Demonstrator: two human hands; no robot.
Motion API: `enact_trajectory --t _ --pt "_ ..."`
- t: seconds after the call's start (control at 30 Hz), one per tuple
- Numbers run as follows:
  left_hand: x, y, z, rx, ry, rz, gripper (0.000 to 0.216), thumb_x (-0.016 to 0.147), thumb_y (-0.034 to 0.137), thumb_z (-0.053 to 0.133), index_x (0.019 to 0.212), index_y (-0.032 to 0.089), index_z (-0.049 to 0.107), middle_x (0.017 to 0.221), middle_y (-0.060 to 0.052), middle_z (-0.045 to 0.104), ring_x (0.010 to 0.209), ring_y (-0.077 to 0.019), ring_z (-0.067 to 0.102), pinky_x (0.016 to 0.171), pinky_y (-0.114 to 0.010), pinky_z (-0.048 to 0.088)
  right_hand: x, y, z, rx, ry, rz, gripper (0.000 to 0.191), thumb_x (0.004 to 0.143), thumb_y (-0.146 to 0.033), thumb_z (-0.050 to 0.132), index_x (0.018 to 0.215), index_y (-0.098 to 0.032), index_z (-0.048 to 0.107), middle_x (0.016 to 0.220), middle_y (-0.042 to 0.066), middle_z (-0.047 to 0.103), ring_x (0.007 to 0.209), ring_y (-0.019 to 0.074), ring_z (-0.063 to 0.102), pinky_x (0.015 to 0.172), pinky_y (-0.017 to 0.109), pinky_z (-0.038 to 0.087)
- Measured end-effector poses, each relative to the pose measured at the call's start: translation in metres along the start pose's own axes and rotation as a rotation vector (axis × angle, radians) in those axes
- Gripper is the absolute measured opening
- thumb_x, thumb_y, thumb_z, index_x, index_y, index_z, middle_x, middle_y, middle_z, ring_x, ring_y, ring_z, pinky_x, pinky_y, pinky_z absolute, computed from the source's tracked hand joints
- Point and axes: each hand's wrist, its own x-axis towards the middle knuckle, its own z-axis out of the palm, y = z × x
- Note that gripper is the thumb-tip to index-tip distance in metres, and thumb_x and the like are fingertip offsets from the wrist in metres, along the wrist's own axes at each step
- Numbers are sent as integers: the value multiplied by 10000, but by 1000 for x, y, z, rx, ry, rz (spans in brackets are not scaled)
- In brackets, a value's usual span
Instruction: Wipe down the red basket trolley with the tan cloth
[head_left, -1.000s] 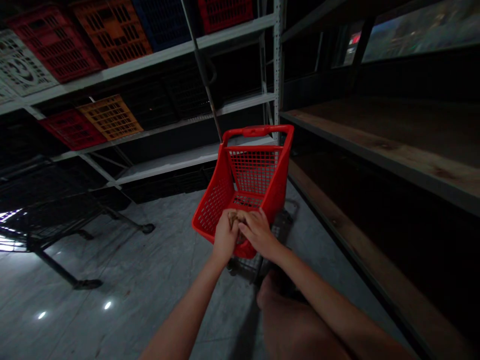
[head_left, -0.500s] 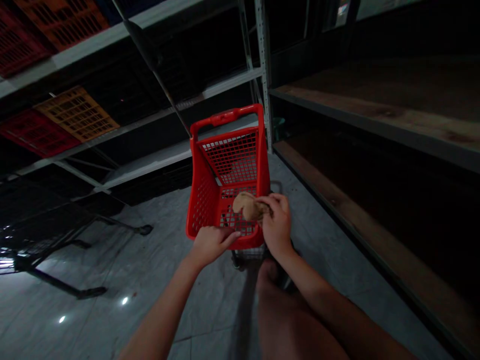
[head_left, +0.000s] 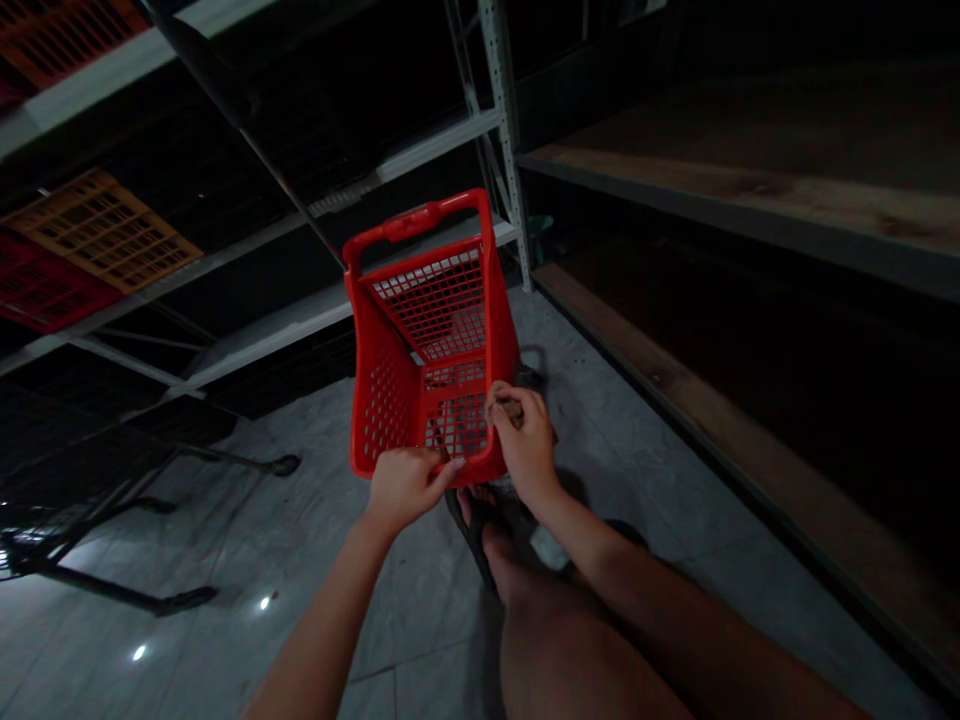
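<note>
A red plastic shopping cart [head_left: 501, 315] with lattice walls stands before me, its handle at the far side. My left hand [head_left: 405, 487] is closed over the cart's near rim, thumb lying along it. At the near right corner, my right hand [head_left: 531, 445] grips a crumpled tan cloth [head_left: 511, 408] against the side rim. Most of the cloth is hidden by the fingers. Nothing lies on the visible part of the basket floor.
Metal shelving [head_left: 420, 150] rises behind the cart, with an orange crate [head_left: 112, 232] and a red crate [head_left: 49, 285] at left. Brown-topped shelves [head_left: 750, 200] run along the right. Dark wheeled legs [head_left: 135, 590] stand at lower left. My sandalled foot is under the cart.
My right hand has drawn the cloth from over the basket onto the right rim, bunching it up. The left hand keeps its hold. The view has shifted, and my foot has come forward beneath the cart.
</note>
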Motion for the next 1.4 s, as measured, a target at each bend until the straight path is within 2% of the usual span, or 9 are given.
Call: enact_trajectory --t 0.2,0.37,0.47,0.63,0.77,0.87,1.1,1.2,1.4 --pt "-15 -1 5 -14 66 81 692 1070 621 297 642 202 644 638 -58 714 626 -193 678 597 -305 285 53 2 19 58 107 62 164 843 -225 519 902 -221 672 967 74 712 900 217 650 915 374 529" --pt "-28 2 4 -22 71 130 677 1071 628 305 658 217 650 634 -34 713 638 -190 688 606 -310 332 133 4 40 130 180 26 105 811 -168 548 856 -224 626 879 31 675 861 192 625 878 350 507" --pt "-31 3 2 -27 65 127 678 1070 630 304 661 219 655 654 -27 726 650 -186 693 615 -310 352 158 12 47 204 211 -5 75 843 -176 582 886 -236 576 901 7 661 880 170 621 889 334 502" --pt "-25 0 0 -41 84 106 721 1070 647 267 639 212 648 621 -21 709 604 -173 666 598 -300 333 124 37 42 188 66 -11 131 970 -347 531 1070 -268 562 1065 11 661 1015 159 632 975 353 496" --pt "-18 -2 -2 -40 66 67 718 1060 657 287 657 209 678 640 -27 720 618 -174 667 599 -291 326 76 47 30 309 23 152 237 926 -365 559 1131 -274 482 1165 39 635 1096 169 621 1014 367 497" --pt "-16 -3 -3 -50 58 39 697 1057 647 311 688 213 713 658 -32 733 637 -177 672 604 -287 336 41 44 19 360 -9 264 270 833 -307 581 1056 -273 432 1035 6 614 950 160 613 935 336 518" --pt "-17 -6 -5 -67 92 63 679 1060 632 335 701 217 736 648 -34 731 631 -177 674 608 -289 359 -43 12 -22 351 -164 242 97 795 -269 589 876 -258 536 835 -27 574 771 156 549 739 285 495" --pt "-18 -4 -6 -82 103 81 704 1067 640 307 723 214 750 666 -31 747 636 -179 691 608 -293 368 -36 11 -26 349 -145 159 116 773 -231 601 883 -257 573 880 -9 608 849 175 599 799 308 516" --pt "-19 5 -8 -46 228 164 713 1091 592 309 617 194 663 559 -11 666 545 -150 645 564 -291 344 53 47 4 231 39 -8 218 764 -276 661 975 -264 715 1300 86 605 1255 255 580 1135 450 464"
